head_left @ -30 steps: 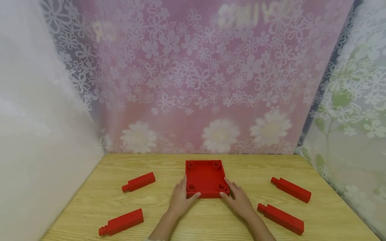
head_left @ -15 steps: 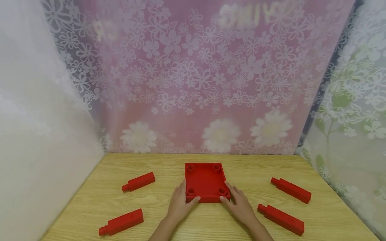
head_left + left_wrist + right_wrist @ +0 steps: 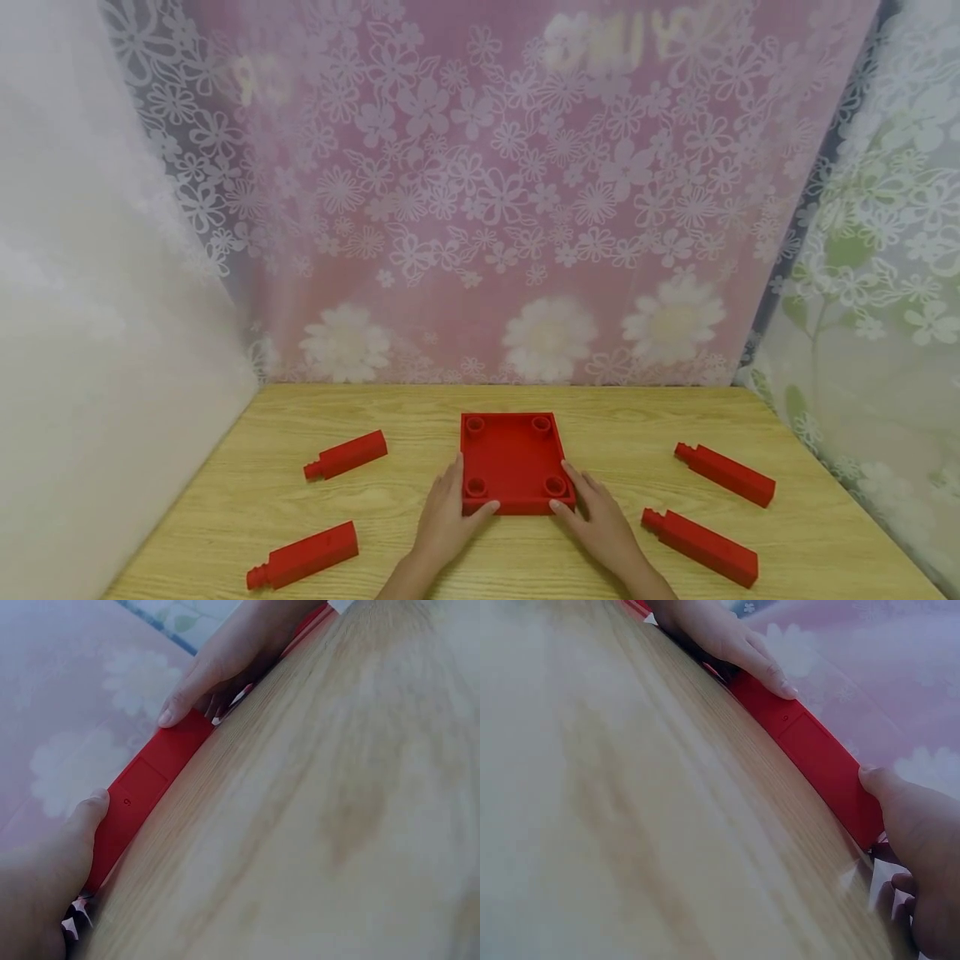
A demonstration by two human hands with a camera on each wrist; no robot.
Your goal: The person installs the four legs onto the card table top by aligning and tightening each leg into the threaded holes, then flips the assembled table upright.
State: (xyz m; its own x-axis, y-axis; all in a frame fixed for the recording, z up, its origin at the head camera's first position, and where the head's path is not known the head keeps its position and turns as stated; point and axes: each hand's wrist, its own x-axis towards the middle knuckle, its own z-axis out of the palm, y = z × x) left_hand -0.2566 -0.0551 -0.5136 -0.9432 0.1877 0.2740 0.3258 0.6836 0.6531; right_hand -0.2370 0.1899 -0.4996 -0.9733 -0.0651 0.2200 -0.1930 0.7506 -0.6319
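A shallow red square panel (image 3: 510, 457) with raised walls lies on the wooden table, its inside facing up. In each corner stands a round socket. The left hand (image 3: 446, 518) grips the near left corner, thumb on the front wall and fingers along the left side. Mirroring it, the right hand (image 3: 600, 523) holds the near right corner. In the left wrist view the panel's front wall (image 3: 142, 784) bears a small raised mark and a rectangular outline. Both thumbs press that wall; the right wrist view shows it too. The other fingers are partly hidden behind the corners.
Two red square posts with threaded ends, a far one (image 3: 347, 456) and a near one (image 3: 305, 556), lie on the left. Two similar posts, a far one (image 3: 726, 475) and a near one (image 3: 701, 547), lie on the right. Flower-patterned curtains (image 3: 510, 208) stand behind the table (image 3: 517, 558).
Both hands have drawn the red panel a short way toward the person across the table, keeping their grip on its near corners. The posts on either side have stayed in place.
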